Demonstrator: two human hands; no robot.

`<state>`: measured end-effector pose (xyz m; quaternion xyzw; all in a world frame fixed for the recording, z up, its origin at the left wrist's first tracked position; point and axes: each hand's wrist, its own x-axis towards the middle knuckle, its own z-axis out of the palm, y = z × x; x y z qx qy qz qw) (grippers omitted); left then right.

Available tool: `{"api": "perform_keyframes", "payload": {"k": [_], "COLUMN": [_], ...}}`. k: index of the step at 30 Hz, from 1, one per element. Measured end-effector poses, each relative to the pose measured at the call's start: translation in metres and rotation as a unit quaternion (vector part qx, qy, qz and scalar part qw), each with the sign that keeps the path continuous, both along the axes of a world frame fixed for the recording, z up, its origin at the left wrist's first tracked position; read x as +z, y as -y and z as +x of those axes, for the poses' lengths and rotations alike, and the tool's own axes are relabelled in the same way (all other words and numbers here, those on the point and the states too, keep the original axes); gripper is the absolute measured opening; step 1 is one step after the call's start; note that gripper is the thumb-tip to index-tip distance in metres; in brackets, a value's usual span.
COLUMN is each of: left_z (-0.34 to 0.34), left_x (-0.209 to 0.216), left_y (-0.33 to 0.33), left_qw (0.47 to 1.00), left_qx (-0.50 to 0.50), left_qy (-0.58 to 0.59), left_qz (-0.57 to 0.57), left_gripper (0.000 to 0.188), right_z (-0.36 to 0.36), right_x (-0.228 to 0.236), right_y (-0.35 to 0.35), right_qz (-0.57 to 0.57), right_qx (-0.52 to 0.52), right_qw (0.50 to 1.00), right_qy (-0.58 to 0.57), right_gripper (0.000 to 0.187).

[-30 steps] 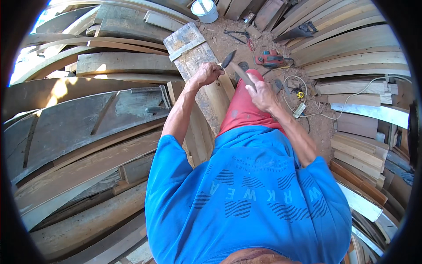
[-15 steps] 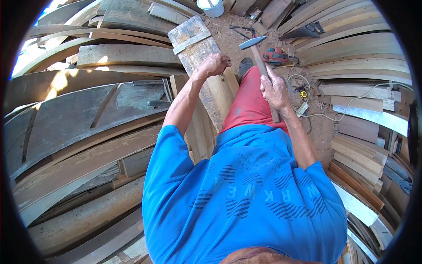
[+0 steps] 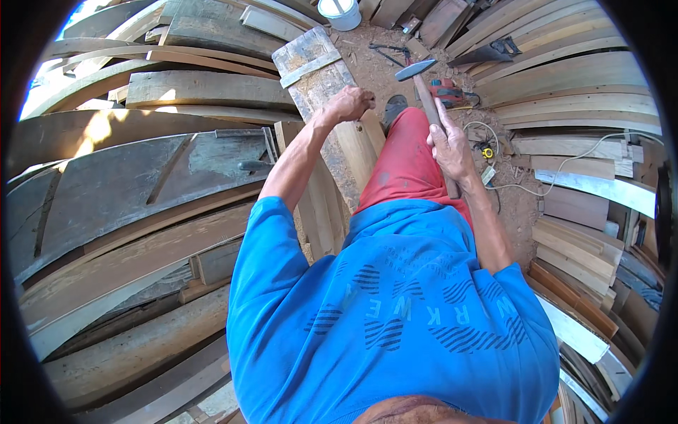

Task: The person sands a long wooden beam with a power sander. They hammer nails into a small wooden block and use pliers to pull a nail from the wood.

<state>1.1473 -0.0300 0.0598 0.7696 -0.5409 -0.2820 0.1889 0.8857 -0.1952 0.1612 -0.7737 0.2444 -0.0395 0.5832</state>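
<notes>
My right hand [image 3: 452,148] is wrapped round the wooden handle of a hammer [image 3: 428,101], held over my right thigh with its grey metal head away from me. My left hand [image 3: 349,106] is curled over the far end of a pale timber piece [image 3: 358,150]; whatever its fingers may hold is hidden. A dark spot, perhaps a hole, shows in the timber just below those fingers. This piece lies along a worn plank bench [image 3: 307,56] with a batten across it.
Stacked boards [image 3: 212,88] crowd the left; more planks [image 3: 565,78] line the right. On the dusty floor are a red power tool [image 3: 446,93], a yellow tape measure [image 3: 487,152] and a pale cord [image 3: 558,173]. A handsaw [image 3: 494,51] rests against planks. A white bucket [image 3: 340,13] stands at the far end.
My right hand and the hammer have shifted slightly to the right. My left hand has barely moved, staying curled at the timber's end.
</notes>
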Motion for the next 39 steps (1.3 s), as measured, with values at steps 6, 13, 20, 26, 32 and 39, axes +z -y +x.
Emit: {"api": "perform_keyframes", "payload": {"k": [6, 13, 20, 26, 32, 39], "left_z": [-0.005, -0.012, -0.005, -0.003, 0.0, 0.0], "left_x": [0.014, 0.004, 0.01, 0.013, 0.006, 0.006], "left_y": [0.011, 0.011, 0.018, 0.014, 0.019, 0.022], "left_qw": [0.998, 0.999, 0.996, 0.998, 0.998, 0.998], "left_qx": [0.0, -0.029, -0.01, 0.005, -0.003, 0.007], "left_qy": [0.032, 0.007, -0.004, -0.031, -0.035, -0.039], "left_qz": [0.06, 0.039, 0.09, 0.05, 0.058, 0.051], "left_gripper": [0.027, 0.024, 0.03, 0.03, 0.029, 0.029], "right_z": [0.006, 0.005, 0.009, 0.003, 0.011, 0.013], "right_x": [-0.012, -0.027, -0.004, -0.03, -0.031, -0.03], "right_y": [0.0, -0.004, 0.0, 0.0, -0.007, 0.004], "right_qz": [0.021, 0.015, 0.057, 0.073, 0.115, 0.131], "right_qx": [-0.039, 0.012, -0.058, 0.007, 0.02, -0.008], "right_qw": [0.999, 0.999, 0.996, 0.997, 0.99, 0.99], "right_qy": [0.001, -0.039, -0.023, -0.01, -0.082, -0.051], "right_gripper": [0.063, 0.063, 0.06, 0.058, 0.057, 0.056]}}
